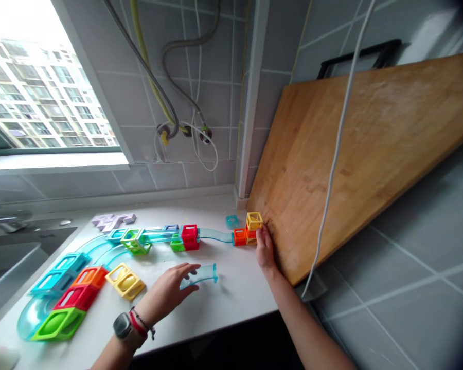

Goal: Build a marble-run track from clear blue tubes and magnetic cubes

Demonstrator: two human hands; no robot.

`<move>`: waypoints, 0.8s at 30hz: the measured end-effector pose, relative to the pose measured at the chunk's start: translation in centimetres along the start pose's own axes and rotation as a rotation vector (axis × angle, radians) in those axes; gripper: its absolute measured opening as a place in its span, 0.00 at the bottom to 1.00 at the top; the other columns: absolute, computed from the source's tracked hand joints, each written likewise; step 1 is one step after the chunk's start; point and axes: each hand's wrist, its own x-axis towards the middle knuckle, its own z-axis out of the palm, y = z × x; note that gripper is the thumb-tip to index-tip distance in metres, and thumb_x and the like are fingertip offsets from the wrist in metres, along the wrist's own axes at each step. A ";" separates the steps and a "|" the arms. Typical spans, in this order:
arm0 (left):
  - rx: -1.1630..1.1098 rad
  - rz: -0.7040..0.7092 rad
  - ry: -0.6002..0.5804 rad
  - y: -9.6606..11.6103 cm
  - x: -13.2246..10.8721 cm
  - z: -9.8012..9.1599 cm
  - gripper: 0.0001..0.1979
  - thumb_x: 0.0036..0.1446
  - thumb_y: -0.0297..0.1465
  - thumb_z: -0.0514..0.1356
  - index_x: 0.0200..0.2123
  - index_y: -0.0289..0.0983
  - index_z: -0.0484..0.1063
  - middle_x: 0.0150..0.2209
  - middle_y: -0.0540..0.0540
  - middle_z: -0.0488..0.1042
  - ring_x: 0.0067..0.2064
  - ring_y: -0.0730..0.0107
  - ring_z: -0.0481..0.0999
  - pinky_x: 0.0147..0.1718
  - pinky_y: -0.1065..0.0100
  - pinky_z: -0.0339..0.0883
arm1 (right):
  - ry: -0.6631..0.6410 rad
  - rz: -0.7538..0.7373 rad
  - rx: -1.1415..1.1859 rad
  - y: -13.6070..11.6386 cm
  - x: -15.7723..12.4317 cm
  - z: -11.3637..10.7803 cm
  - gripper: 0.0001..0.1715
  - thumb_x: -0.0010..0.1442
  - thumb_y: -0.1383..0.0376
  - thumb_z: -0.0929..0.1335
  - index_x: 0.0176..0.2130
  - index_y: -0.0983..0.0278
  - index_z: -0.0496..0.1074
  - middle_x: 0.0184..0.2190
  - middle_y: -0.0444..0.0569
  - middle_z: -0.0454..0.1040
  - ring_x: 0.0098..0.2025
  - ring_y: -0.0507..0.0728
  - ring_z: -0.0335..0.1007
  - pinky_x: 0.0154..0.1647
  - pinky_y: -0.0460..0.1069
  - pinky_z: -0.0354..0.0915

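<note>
My right hand (265, 247) holds the right side of a small stack, its thumb against the yellow cube block (254, 221) on top. An orange block (239, 237) adjoins the stack on its left. A curved clear-blue track (216, 235) links the orange block to a red block tower (190, 237). Over the counter, my left hand (173, 282) has thumb and fingers apart around the left end of a loose clear-blue track piece (206, 273); firm contact cannot be made out. A yellow double block (125, 281) lies left of that hand.
More track and coloured blocks (79, 290) curve along the left of the white counter (231, 298). Pale purple pieces (113, 221) and a small teal block (232, 221) lie farther back. A sink (11, 252) is at left; a large wooden board (355, 154) leans at right, crossed by a white cable (335, 164).
</note>
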 end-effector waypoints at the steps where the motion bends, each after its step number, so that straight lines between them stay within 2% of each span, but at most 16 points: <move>1: -0.015 0.013 0.011 0.4 0.6 -0.6 0.22 0.62 0.39 0.62 0.58 0.47 0.72 0.50 0.46 0.80 0.46 0.59 0.82 0.48 0.57 0.76 | -0.002 0.005 0.015 0.0 0.0 0.0 0.37 0.69 0.48 0.62 0.66 0.69 0.64 0.63 0.63 0.69 0.62 0.64 0.69 0.61 0.59 0.67; 4: 0.000 0.096 0.086 2.3 3.7 -2.7 0.24 0.64 0.43 0.61 0.60 0.44 0.71 0.51 0.42 0.80 0.43 0.60 0.81 0.47 0.58 0.76 | -0.004 0.007 0.069 -0.1 0.1 0.2 0.37 0.68 0.47 0.63 0.66 0.66 0.63 0.65 0.60 0.67 0.65 0.64 0.65 0.64 0.59 0.63; 7: 0.035 0.188 0.117 4.1 8.3 -4.0 0.24 0.65 0.43 0.60 0.62 0.43 0.70 0.49 0.42 0.80 0.42 0.61 0.81 0.46 0.59 0.75 | 0.017 -0.016 0.127 -0.2 0.3 0.4 0.36 0.68 0.47 0.64 0.67 0.62 0.63 0.68 0.56 0.64 0.68 0.64 0.61 0.69 0.59 0.58; 10: 0.069 0.208 0.090 5.2 12.9 -3.9 0.24 0.64 0.41 0.61 0.61 0.42 0.71 0.48 0.43 0.80 0.41 0.61 0.81 0.44 0.60 0.74 | 0.018 -0.048 0.163 -0.2 0.5 0.6 0.36 0.68 0.47 0.63 0.67 0.60 0.63 0.69 0.54 0.62 0.70 0.63 0.57 0.71 0.60 0.54; 13: 0.080 0.218 0.042 5.4 16.3 -2.9 0.25 0.61 0.38 0.63 0.60 0.38 0.72 0.48 0.41 0.80 0.41 0.60 0.81 0.44 0.61 0.74 | -0.002 -0.065 0.179 -0.2 0.7 0.6 0.35 0.69 0.47 0.63 0.67 0.59 0.62 0.69 0.53 0.63 0.69 0.63 0.59 0.70 0.61 0.56; 17: 0.036 0.234 0.011 4.7 18.0 -1.5 0.24 0.60 0.36 0.64 0.59 0.38 0.73 0.48 0.42 0.81 0.42 0.61 0.81 0.46 0.61 0.74 | -0.006 -0.083 0.156 -0.1 0.9 0.5 0.34 0.69 0.48 0.62 0.67 0.60 0.63 0.68 0.53 0.63 0.70 0.62 0.58 0.71 0.60 0.55; 24: -0.029 0.233 0.015 3.6 18.1 -1.1 0.24 0.56 0.37 0.68 0.56 0.42 0.74 0.48 0.47 0.83 0.45 0.60 0.82 0.47 0.62 0.74 | 0.002 -0.064 0.095 -0.4 0.9 0.3 0.32 0.70 0.49 0.62 0.66 0.61 0.66 0.67 0.54 0.66 0.67 0.63 0.62 0.70 0.60 0.56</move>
